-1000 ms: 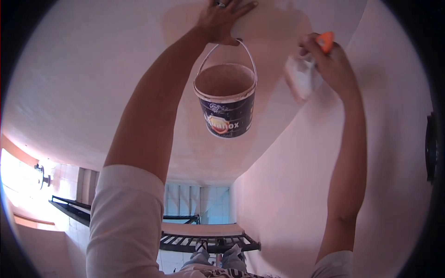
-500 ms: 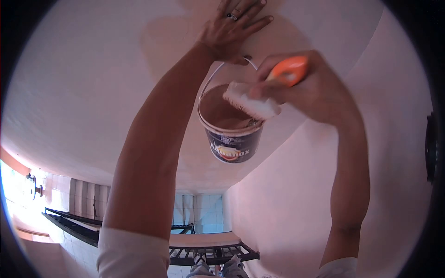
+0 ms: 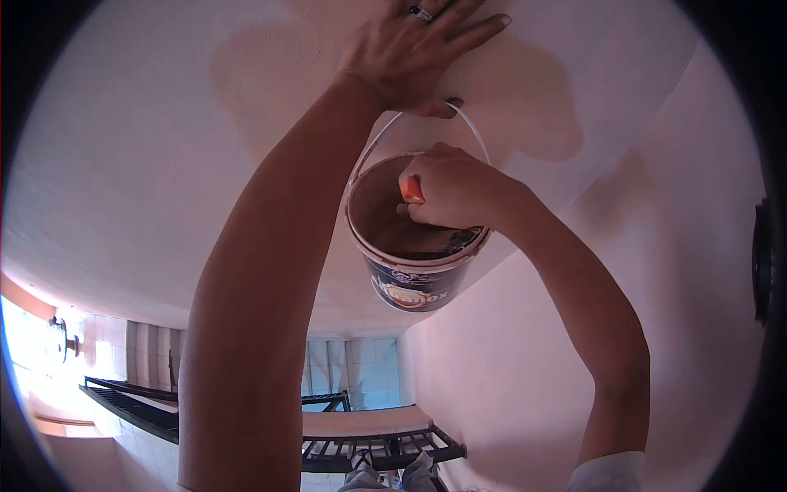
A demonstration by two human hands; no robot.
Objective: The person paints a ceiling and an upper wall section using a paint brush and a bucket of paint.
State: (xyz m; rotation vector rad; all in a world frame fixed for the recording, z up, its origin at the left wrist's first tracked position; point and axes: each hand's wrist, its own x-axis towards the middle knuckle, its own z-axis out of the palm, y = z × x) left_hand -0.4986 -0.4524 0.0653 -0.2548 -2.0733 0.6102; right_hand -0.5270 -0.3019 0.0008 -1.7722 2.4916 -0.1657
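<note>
My left hand (image 3: 418, 61), with a ring on one finger, lies spread against the pale wall at the top. The white handle of a bucket (image 3: 418, 291) hangs at its thumb, so the bucket is suspended below it. Inside the bucket's mouth, my right hand (image 3: 451, 189) is closed round the orange handle of a brush (image 3: 411, 190). The bristles are hidden in the bucket. The bucket has a dark label and a smeared rim, and its inside is brownish.
A pinkish wall (image 3: 525, 361) stands at the right, with a dark round object (image 3: 762, 262) at its edge. Below are black metal railings (image 3: 385, 451), near my feet, and tiled floor (image 3: 373, 369). Bright light enters at the lower left.
My right hand has lowered the brush from above the rim into the bucket, moving left and down. The bucket hangs slightly lower in view. My left hand stays on the wall.
</note>
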